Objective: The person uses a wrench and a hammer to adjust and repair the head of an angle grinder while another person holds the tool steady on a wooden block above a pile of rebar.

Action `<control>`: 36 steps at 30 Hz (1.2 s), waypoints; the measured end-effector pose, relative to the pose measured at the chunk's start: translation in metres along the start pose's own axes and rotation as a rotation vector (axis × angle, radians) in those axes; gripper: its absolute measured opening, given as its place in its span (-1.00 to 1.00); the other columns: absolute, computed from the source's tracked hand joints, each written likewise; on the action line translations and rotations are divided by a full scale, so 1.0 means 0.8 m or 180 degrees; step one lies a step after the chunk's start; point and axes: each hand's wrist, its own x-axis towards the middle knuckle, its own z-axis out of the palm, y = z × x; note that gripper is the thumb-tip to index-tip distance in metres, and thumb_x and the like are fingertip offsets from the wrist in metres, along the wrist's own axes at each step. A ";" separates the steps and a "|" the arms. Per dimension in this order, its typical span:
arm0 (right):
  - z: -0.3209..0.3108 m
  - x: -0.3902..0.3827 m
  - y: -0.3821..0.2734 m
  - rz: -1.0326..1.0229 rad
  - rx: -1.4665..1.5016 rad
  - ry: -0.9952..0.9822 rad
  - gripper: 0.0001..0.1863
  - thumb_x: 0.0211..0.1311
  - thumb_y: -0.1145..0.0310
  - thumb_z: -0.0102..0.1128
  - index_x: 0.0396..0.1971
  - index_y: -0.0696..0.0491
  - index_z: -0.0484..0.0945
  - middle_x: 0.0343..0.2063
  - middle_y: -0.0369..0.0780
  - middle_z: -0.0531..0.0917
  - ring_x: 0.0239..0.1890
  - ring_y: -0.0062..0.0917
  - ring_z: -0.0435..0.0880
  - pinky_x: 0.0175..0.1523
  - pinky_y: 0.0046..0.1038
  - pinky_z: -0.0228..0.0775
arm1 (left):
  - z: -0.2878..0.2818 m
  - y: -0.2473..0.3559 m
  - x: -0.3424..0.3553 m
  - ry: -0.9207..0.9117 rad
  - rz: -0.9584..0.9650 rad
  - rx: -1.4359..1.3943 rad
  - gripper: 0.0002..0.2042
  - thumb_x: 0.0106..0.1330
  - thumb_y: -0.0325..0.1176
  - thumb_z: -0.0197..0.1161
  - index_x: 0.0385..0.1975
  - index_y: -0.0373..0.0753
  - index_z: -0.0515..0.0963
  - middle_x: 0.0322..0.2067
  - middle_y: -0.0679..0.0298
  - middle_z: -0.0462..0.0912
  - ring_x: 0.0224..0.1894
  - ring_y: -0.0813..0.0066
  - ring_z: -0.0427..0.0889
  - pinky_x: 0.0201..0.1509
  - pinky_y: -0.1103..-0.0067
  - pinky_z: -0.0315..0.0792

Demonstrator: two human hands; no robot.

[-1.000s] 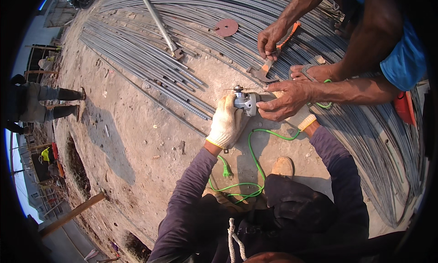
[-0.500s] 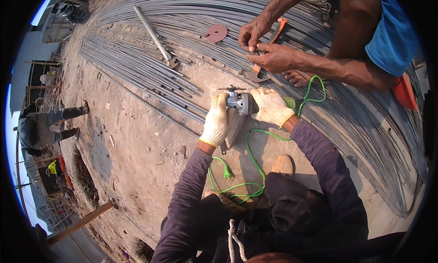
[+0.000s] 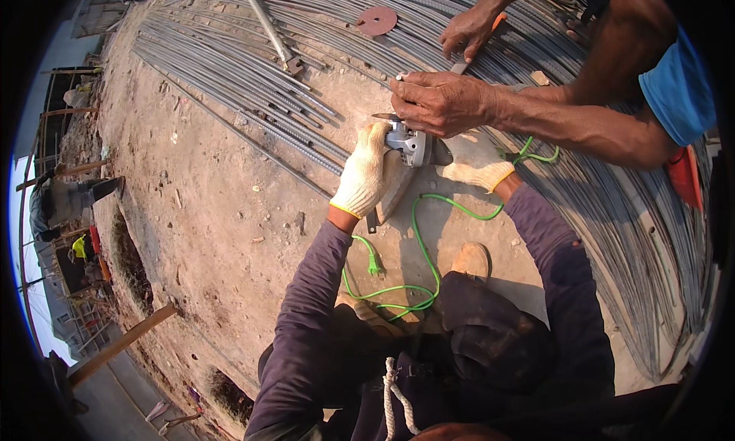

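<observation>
An angle grinder (image 3: 413,148) with a grey metal head is held between my two hands, its disc edge-on at the top. My left hand (image 3: 363,169), in a cream knitted glove, wraps the head's left side, fingers partly hidden. Gloved the same way, my right hand (image 3: 476,164) closes round the body. A co-worker's near hand (image 3: 448,102) reaches over the grinder and covers part of disc and head; a small pale piece (image 3: 399,78) shows at its fingertips. The co-worker's far hand (image 3: 468,31) is at an orange-handled hammer (image 3: 499,20), mostly hidden.
A green cord (image 3: 417,234) loops over the ground, its plug (image 3: 374,265) lying loose. Long steel rebars (image 3: 237,81) spread beyond and to the right. A reddish cutting disc (image 3: 377,21) and a metal pipe tool (image 3: 268,27) lie on them. A wooden beam (image 3: 126,341) stands lower left.
The co-worker's hands have parted: the near one moved left over the grinder, the far one went up to the hammer, which has lifted and shifted. My hands keep hold of the grinder.
</observation>
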 end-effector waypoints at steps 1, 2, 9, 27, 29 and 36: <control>0.002 0.000 -0.002 -0.0040 -0.0160 -0.0004 -0.22 -0.02 0.09 0.44 0.25 -0.03 0.40 0.11 -0.03 0.59 0.10 -0.08 0.61 0.15 -0.11 0.47 | -0.003 -0.003 -0.003 0.0005 0.0021 0.0025 -0.41 0.23 -0.55 0.27 0.28 -0.34 0.24 0.03 -0.16 0.43 -0.05 -0.17 0.59 -0.05 0.24 0.55; 0.000 -0.001 -0.006 -0.0171 -0.0219 0.0063 -0.21 -0.02 0.04 0.44 0.26 -0.04 0.41 0.15 -0.03 0.58 0.14 -0.10 0.59 0.18 -0.12 0.46 | -0.006 -0.005 -0.006 0.0005 0.0046 0.0050 -0.41 0.23 -0.55 0.27 0.27 -0.34 0.24 0.02 -0.16 0.44 -0.06 -0.17 0.59 -0.05 0.24 0.55; 0.001 -0.003 -0.012 0.0024 -0.0067 -0.0020 -0.17 -0.01 -0.02 0.41 0.29 -0.01 0.40 0.15 -0.02 0.57 0.14 -0.11 0.59 0.19 -0.13 0.45 | 0.005 -0.007 -0.017 0.0124 0.0079 0.0232 -0.39 0.28 -0.54 0.23 0.35 -0.31 0.20 0.10 -0.21 0.43 -0.05 -0.24 0.59 -0.07 0.22 0.54; 0.027 0.002 0.013 0.0147 0.0031 -0.0459 -0.34 0.05 -0.17 0.32 0.05 0.00 0.61 -0.01 -0.09 0.69 0.02 -0.18 0.66 0.08 -0.18 0.46 | 0.016 0.007 -0.015 0.0312 -0.0152 0.0135 -0.39 0.16 -0.65 0.22 0.27 -0.42 0.25 -0.02 -0.14 0.46 -0.01 -0.10 0.55 0.06 0.27 0.50; 0.048 0.002 0.028 -0.0177 0.0210 -0.0165 -0.38 0.09 -0.14 0.27 0.02 0.02 0.63 -0.01 -0.07 0.69 0.04 -0.14 0.64 0.10 -0.13 0.45 | 0.012 0.007 -0.017 0.0253 -0.0235 0.0073 -0.42 0.22 -0.57 0.23 0.29 -0.36 0.26 0.03 -0.15 0.45 0.01 -0.16 0.54 0.06 0.25 0.49; 0.057 0.002 0.033 -0.0141 -0.0005 -0.0268 -0.36 0.14 -0.18 0.24 0.04 0.02 0.62 0.00 -0.08 0.69 0.08 -0.15 0.62 0.16 -0.11 0.40 | 0.012 0.012 -0.013 0.0232 -0.0262 -0.0037 -0.44 0.24 -0.54 0.22 0.28 -0.34 0.28 0.04 -0.18 0.44 0.05 -0.20 0.51 0.08 0.24 0.48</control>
